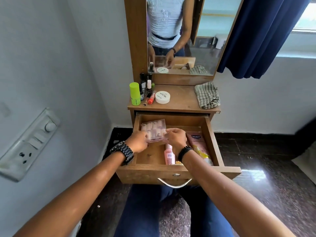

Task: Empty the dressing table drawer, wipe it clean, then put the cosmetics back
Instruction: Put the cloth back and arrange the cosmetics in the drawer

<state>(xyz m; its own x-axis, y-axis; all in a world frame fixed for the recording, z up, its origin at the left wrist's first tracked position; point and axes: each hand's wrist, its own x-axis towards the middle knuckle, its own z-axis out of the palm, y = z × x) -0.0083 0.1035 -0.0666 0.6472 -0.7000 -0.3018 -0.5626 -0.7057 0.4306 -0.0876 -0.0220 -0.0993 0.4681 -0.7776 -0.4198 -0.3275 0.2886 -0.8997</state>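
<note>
1. I am reaching both arms forward and down over the open drawer [211, 134], forearms angling in toward each other so that my hands are meeting above its left half.
2. My left hand [138, 141], with the black watch [123, 152] on its wrist, is curling its fingers round the left edge of a clear plastic box [154, 130] and gripping it.
3. My right hand [176, 138], wearing a dark bead bracelet [183, 152], is pinching the box's right edge, knuckles up and thumb tucked underneath.
4. The box is sitting tilted between my two hands, its far end pointing into the drawer's back left corner; whether it is touching the drawer floor, I cannot tell.
5. Below my right hand a pink bottle [168, 154] is lying on the drawer floor, and a Vaseline tube [199, 147] is lying beside it along the right wall.
6. On the tabletop [183, 100] a green canister [134, 94], some small bottles [145, 86], a white round tin [162, 97] and a checked cloth [207, 95] are resting.
</note>
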